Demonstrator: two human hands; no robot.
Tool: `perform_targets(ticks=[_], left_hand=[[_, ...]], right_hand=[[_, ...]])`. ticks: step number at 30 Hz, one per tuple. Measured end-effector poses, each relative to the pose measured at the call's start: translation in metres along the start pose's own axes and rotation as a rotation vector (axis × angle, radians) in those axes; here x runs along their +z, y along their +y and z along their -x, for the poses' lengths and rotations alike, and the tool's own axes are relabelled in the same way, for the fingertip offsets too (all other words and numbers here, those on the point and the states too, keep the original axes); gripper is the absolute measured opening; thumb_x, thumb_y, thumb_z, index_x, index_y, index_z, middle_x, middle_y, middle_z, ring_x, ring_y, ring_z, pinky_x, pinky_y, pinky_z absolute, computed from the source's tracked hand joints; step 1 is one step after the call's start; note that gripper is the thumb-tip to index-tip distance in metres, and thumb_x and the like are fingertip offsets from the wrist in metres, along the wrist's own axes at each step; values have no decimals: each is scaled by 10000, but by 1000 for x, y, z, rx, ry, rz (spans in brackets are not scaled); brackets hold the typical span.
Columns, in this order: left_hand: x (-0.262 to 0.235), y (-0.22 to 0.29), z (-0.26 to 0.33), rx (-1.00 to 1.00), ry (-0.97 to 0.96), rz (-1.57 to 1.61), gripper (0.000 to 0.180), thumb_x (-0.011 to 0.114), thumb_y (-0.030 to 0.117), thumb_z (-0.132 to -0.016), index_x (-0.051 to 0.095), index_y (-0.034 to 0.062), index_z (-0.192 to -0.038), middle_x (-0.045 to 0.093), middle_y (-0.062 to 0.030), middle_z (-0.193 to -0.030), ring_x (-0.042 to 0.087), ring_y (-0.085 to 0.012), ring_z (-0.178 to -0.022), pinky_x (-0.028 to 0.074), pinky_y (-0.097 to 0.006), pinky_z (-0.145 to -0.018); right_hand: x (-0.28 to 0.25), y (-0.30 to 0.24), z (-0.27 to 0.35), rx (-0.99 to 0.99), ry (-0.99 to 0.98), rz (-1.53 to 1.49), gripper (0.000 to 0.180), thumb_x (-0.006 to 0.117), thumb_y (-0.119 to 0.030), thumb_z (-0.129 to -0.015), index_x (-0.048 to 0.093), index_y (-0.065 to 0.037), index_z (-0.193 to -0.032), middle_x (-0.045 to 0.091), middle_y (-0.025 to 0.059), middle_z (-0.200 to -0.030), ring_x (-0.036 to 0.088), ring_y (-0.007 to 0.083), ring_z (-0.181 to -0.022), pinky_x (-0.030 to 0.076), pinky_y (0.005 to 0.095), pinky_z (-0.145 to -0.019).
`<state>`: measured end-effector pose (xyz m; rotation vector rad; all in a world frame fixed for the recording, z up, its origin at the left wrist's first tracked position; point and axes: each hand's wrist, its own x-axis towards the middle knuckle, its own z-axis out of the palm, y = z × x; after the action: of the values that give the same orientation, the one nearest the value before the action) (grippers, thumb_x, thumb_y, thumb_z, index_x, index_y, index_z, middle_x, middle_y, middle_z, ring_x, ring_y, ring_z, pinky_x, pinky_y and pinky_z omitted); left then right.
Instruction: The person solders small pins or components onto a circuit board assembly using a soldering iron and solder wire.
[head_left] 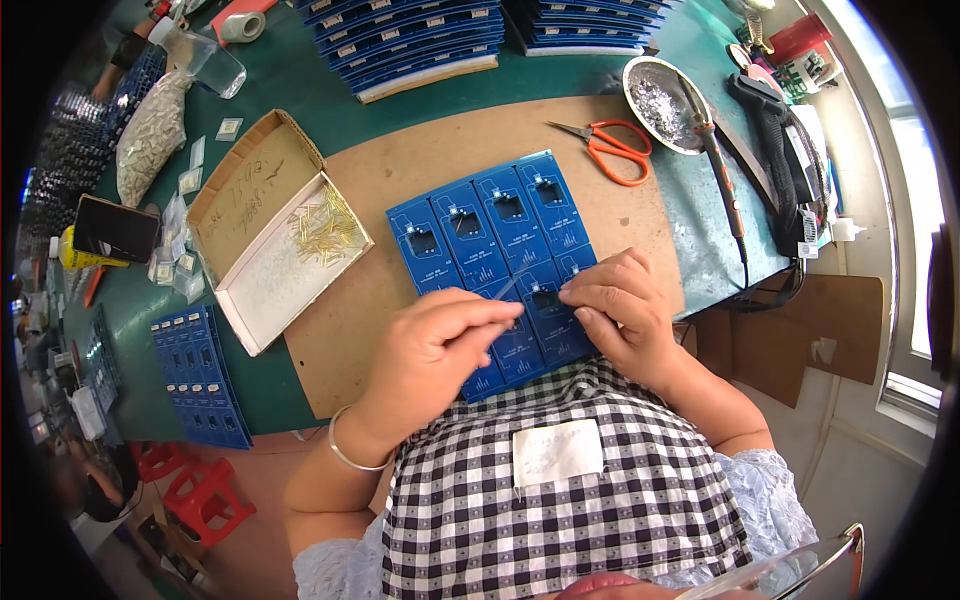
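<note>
A blue circuit board panel (pixel 430 272) with rows of dark square cutouts lies in front of me, its near edge by my checkered apron. Over its left part, my left hand (pixel 425 350) is closed in a pinch. A thin pale sliver shows by those fingertips, too fine to name. My right hand (pixel 630 312) is bent over the panel's right part, thumb and fingers drawn together close to a cutout. What the right fingertips hold, if anything, is hidden. To the left, an open cardboard box (pixel 262 283) holds a heap of thin gold-coloured pins (pixel 328 227).
A brown board (pixel 360 165) covers the green table. Orange-handled scissors (pixel 618 155), a metal bowl (pixel 640 80) and a soldering iron (pixel 722 180) lie to the right. Stacked blue panels (pixel 410 45) stand at the back; more panels (pixel 203 375), a phone (pixel 115 230) and a filled bag (pixel 150 140) sit left.
</note>
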<state>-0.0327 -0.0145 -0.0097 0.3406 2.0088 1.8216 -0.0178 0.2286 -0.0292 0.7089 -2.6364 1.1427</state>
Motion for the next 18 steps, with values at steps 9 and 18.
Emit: perform_targets(ticks=[9, 18], left_hand=[[24, -5, -9, -38, -22, -33, 306, 628, -31, -871, 609, 21, -1171, 680, -50, -896, 611, -55, -749, 500, -195, -661], [28, -9, -9, -14, 10, -53, 297, 663, -34, -826, 647, 48, -1111, 705, -96, -879, 674, -131, -722, 526, -243, -635]], right_hand=[[8, -15, -1, 147, -41, -183, 148, 697, -16, -761, 664, -68, -895, 670, 36, -933, 613, 206, -905, 386, 344, -871], [10, -3, 3, 295, 67, -328, 69, 679, -45, -777, 628, -77, -810, 641, 34, -870, 595, 204, -871, 385, 353, -834]])
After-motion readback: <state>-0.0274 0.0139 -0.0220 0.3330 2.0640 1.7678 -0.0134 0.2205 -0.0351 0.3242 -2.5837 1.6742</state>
